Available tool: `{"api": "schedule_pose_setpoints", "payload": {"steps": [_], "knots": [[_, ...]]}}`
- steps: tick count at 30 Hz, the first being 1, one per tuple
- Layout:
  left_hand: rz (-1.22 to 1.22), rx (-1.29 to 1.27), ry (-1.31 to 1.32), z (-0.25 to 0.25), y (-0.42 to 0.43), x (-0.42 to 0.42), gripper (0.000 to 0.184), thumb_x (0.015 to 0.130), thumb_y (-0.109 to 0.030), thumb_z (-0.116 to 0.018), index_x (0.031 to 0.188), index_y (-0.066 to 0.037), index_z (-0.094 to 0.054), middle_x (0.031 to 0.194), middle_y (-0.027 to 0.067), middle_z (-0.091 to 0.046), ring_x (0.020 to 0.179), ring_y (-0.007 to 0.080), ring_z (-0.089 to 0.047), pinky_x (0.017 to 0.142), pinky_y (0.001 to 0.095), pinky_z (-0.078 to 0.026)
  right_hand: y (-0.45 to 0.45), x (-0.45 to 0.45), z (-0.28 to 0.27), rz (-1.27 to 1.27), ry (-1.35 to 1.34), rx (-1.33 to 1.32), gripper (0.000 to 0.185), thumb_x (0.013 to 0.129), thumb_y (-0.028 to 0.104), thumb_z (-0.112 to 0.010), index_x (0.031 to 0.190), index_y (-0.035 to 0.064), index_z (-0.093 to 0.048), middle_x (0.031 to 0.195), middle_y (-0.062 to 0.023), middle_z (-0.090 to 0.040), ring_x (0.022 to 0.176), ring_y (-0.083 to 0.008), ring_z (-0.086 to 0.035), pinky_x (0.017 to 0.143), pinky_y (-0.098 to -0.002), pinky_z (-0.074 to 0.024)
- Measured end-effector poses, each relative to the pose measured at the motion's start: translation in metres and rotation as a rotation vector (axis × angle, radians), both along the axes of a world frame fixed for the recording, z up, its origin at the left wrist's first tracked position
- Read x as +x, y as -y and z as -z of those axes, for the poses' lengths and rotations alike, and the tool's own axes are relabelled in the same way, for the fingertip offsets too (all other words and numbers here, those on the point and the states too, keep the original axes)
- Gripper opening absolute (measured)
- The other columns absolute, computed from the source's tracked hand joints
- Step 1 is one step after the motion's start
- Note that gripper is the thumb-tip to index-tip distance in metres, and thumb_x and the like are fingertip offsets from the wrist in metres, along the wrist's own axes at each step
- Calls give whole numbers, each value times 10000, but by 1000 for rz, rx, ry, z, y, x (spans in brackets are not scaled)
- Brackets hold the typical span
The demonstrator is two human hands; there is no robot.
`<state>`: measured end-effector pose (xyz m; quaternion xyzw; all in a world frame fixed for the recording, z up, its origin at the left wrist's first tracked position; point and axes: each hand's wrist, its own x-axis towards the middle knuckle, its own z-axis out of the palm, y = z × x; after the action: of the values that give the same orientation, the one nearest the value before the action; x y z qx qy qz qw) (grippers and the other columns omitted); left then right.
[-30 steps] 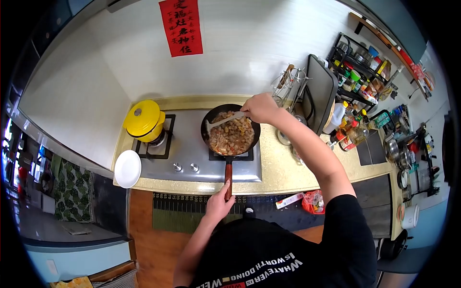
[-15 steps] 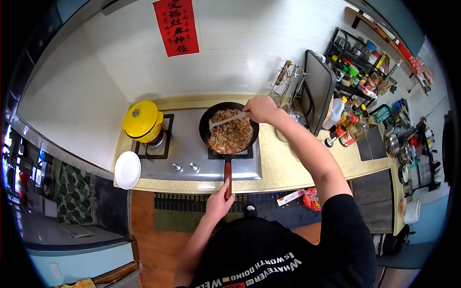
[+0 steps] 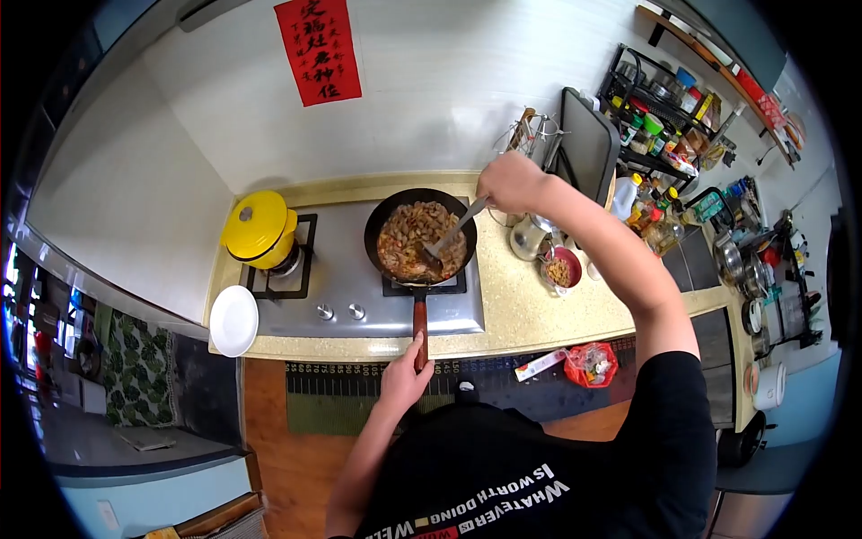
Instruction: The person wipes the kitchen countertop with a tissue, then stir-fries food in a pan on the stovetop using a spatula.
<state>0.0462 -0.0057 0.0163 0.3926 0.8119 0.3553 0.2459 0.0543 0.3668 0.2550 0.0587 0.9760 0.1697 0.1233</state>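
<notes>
A dark frying pan (image 3: 373, 232) stands on the right burner, with cooked sliced meat or mushroom pieces (image 3: 415, 235) in brown sauce. My left hand (image 3: 406, 375) is wrapped round the end of its wooden handle (image 3: 420, 319). Above the right rim, my right hand (image 3: 514, 182) grips a spatula (image 3: 456, 226). The spatula slants down to the left, its blade in the food. Part of its shaft is hidden by my fingers.
A yellow lidded pot (image 3: 260, 232) sits on the left burner, near a white plate (image 3: 234, 321) at the counter edge. Right of the stove are a metal pitcher (image 3: 528, 239) and a red bowl (image 3: 560, 269). A red plastic bag (image 3: 591, 365) lies on the floor mat.
My right hand has moved right and slightly up. The spatula, which lay across the food's upper left, now points down into the pan's lower right. My left hand still grips the handle.
</notes>
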Motion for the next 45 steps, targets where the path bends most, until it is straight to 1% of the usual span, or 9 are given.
{"api": "schedule_pose_setpoints", "payload": {"steps": [3, 9, 20, 24, 29, 32, 37, 42, 45], "knots": [[-6, -2, 1, -2, 1, 1, 682, 924, -303, -723, 1547, -144, -496, 926, 224, -730, 848, 407, -724, 782, 470, -578, 9, 4, -25, -16, -23, 86, 78, 844, 112, -693, 830, 87, -766, 816, -79, -753, 819, -295, -747, 710, -415, -585], [-8, -3, -7, -2, 0, 1, 685, 921, -301, -723, 1550, -158, -495, 928, 221, -731, 857, 407, -724, 783, 472, -578, 40, -10, -43, 172, 127, 107, 126, 838, 80, -671, 887, 87, -786, 867, -98, -765, 859, -289, -754, 696, -390, -570], [-5, -6, 4, 2, 1, 1, 684, 926, -319, -718, 1552, -166, -489, 924, 215, -729, 870, 411, -720, 784, 480, -571, 53, -78, -28, 260, 232, 30, 265, 936, 330, -728, 1011, 87, -805, 977, -79, -787, 958, -286, -748, 804, -399, -581], [-7, 12, 12, 1, 2, 1, 689, 927, -317, -718, 1557, -172, -481, 917, 211, -726, 870, 414, -717, 786, 484, -567, 43, -72, -51, 167, 196, 88, 102, 847, 150, -731, 917, 132, -804, 816, -14, -740, 794, -230, -715, 639, -383, -517], [-11, -30, 22, -1, 3, 1, 694, 925, -319, -719, 1563, -191, -476, 946, 216, -728, 884, 416, -715, 801, 487, -567, 35, -57, -23, 178, 172, 165, 118, 837, 155, -764, 920, 81, -803, 932, -106, -788, 923, -273, -764, 746, -398, -595], [-1, 59, -54, 8, 3, 0, 710, 934, -296, -725, 1579, -165, -458, 764, 165, -696, 696, 327, -704, 695, 422, -559, 34, -46, -3, 163, 84, 170, 122, 856, 139, -723, 920, 67, -797, 928, -115, -787, 933, -271, -765, 746, -399, -595], [0, -10, -5, 5, 2, 0, 709, 929, -321, -718, 1576, -185, -461, 891, 191, -721, 832, 378, -714, 767, 460, -564, 14, -16, -53, 319, 22, 40, 361, 947, 408, -734, 999, 55, -786, 964, -90, -792, 936, -288, -765, 763, -412, -605], [-1, -46, 47, -5, 1, -1, 707, 926, -334, -714, 1572, -186, -468, 938, 199, -732, 884, 398, -722, 801, 473, -570, 1, 1, 7, 624, -44, -264, 472, 1032, 483, -602, 1048, 37, -755, 983, -126, -766, 918, -253, -757, 774, -389, -619], [5, -39, 45, -7, 1, -1, 714, 922, -323, -718, 1575, -179, -466, 936, 198, -731, 865, 390, -728, 791, 463, -572, 15, 21, 113, 515, -209, -191, 328, 1058, 325, -555, 1044, 64, -752, 977, -155, -772, 896, -307, -774, 737, -460, -624]]}}
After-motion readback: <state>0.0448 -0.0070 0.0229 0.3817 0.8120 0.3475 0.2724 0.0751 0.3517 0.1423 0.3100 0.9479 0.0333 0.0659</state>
